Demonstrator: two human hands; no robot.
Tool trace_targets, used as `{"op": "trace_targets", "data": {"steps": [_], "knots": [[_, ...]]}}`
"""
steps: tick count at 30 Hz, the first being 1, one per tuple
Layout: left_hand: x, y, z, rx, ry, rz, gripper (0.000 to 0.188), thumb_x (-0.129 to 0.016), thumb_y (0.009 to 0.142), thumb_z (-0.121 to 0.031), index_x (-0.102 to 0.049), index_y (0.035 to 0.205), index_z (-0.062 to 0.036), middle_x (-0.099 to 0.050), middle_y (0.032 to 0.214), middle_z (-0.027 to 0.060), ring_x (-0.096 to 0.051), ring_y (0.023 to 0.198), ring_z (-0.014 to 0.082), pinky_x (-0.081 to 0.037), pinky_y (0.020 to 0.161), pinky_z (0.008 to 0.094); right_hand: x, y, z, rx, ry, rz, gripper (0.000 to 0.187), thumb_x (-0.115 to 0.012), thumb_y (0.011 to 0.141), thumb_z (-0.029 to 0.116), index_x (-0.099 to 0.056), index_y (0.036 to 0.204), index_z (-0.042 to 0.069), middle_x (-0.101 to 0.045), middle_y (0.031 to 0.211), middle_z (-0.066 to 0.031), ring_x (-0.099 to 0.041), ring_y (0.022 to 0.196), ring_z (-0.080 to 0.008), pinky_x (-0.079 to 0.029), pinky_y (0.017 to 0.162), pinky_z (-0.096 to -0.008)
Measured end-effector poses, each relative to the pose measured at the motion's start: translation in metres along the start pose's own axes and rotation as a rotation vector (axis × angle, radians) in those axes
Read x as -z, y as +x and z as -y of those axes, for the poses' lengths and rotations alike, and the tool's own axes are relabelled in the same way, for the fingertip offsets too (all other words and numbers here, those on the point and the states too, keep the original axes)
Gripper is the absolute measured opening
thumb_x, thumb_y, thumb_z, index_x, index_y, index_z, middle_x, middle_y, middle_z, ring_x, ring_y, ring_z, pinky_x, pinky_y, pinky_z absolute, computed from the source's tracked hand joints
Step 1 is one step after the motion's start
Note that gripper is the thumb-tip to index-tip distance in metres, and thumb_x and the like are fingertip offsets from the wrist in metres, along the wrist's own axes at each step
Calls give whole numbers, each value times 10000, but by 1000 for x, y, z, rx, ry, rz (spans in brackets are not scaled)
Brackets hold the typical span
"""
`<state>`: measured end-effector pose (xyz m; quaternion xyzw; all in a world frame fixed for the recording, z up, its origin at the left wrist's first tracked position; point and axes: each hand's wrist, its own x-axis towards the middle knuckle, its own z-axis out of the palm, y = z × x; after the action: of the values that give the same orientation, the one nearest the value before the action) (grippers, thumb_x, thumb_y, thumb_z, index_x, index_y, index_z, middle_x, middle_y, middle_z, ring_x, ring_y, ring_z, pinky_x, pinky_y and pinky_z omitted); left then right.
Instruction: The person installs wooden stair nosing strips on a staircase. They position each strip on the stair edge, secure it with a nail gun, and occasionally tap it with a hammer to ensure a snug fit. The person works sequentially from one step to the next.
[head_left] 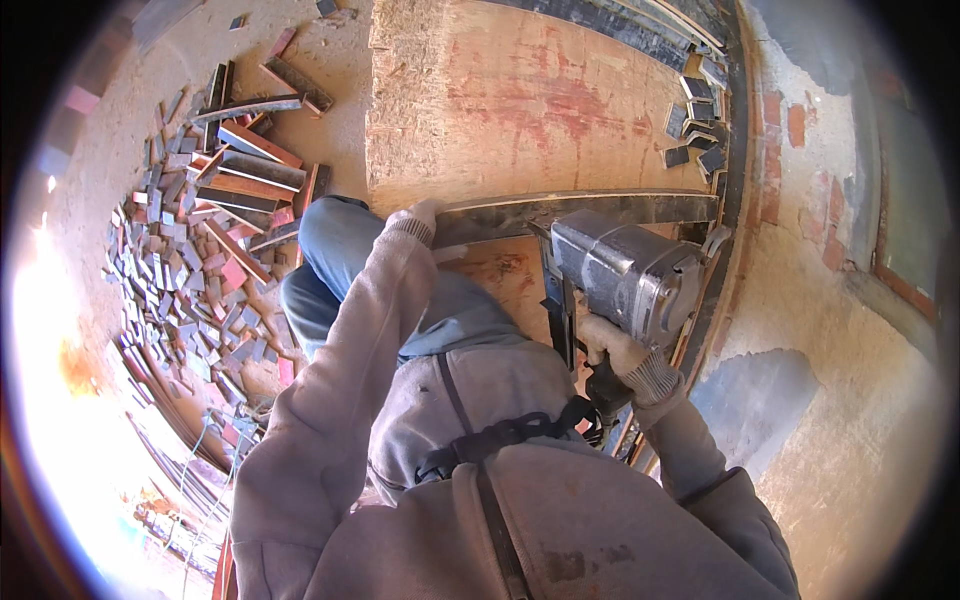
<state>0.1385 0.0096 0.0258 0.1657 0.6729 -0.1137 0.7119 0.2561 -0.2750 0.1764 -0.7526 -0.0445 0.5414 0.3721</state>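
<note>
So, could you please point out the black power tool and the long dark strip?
Black power tool (618, 272), head view: on its boxy housing.
Long dark strip (520, 217), head view: on its flat side.

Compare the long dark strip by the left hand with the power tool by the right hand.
The strip is long and narrow; the power tool is bulky with a rounded casing.
The strip's near end is at the left hand, while the right hand grips the power tool.
Both look dark and scuffed.
</note>
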Motion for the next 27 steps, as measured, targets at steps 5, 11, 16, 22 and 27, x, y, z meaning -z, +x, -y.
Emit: {"op": "trace_targets", "data": {"steps": [5, 11, 16, 22, 27], "knots": [[-11, -8, 17, 37, -115, -16, 241, -640, 947, -205, -622, 1140, -60, -651, 1097, 128, -678, 985, 294, -670, 693, 472, -23, -2, 11, 37, -67, 19, 188, -676, 907, 216, -634, 841, 45, -565, 596, -17, -533, 502, -126, -412, 482, -304], [-23, 32, 56, 114, -89, 82, 288, -580, 995, -258, -667, 1189, -65, -676, 1160, 146, -667, 1052, 290, -647, 711, 418, -38, -5, 19, -181, -87, 60, 195, -700, 904, 227, -638, 890, 43, -575, 633, -21, -549, 546, -128, -430, 509, -306], [-20, 103, 70, -178, 237, 124, 158, -608, 954, -209, -650, 1017, -71, -665, 931, 96, -686, 844, 266, -671, 698, 453, -37, -7, 8, -48, -162, 13, 196, -725, 894, 202, -658, 988, 43, -613, 711, -16, -571, 591, -131, -449, 530, -309], [-22, 89, 74, 29, 56, 105, 232, -564, 949, -245, -654, 1064, -64, -675, 1010, 118, -690, 895, 286, -622, 781, 445, -40, -8, 6, -86, -139, -14, 201, -715, 897, 169, -652, 1036, 37, -619, 722, -18, -582, 617, -123, -457, 558, -291], [-25, 57, 63, 139, -55, 141, 471, -450, 983, -364, -676, 1246, -45, -700, 1233, 167, -693, 1083, 336, -530, 972, 445, -39, -10, 19, -183, -133, 33, 182, -693, 896, 168, -648, 1017, 39, -618, 734, -21, -583, 622, -121, -463, 573, -286]]}}
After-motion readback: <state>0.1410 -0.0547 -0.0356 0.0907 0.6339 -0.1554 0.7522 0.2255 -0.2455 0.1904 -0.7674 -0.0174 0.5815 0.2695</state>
